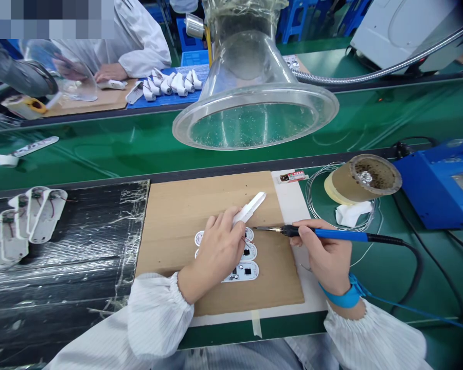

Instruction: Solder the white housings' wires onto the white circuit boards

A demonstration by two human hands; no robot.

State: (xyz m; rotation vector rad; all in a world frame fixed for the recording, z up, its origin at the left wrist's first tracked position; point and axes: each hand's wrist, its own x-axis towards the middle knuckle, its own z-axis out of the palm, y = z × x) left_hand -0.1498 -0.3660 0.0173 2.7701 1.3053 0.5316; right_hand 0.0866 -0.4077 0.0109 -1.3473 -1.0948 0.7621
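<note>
My left hand (219,245) is closed on a white plastic housing piece (250,207) that sticks up and to the right from my fingers. It rests over several small white circuit boards (246,269) lying on a brown cardboard mat (177,216). My right hand (324,252) grips a blue-handled soldering iron (332,234) like a pen. Its tip (260,228) points left and sits right beside the boards near my left fingers. A blue wrist strap (345,297) circles my right wrist.
A clear fume funnel (254,103) hangs over the green conveyor belt (100,149). To the right stand a solder-tip cleaner roll (364,180), solder wire (312,198) and a blue soldering station (440,185). White housings (27,218) lie on black sheeting at left. Another person works across the belt.
</note>
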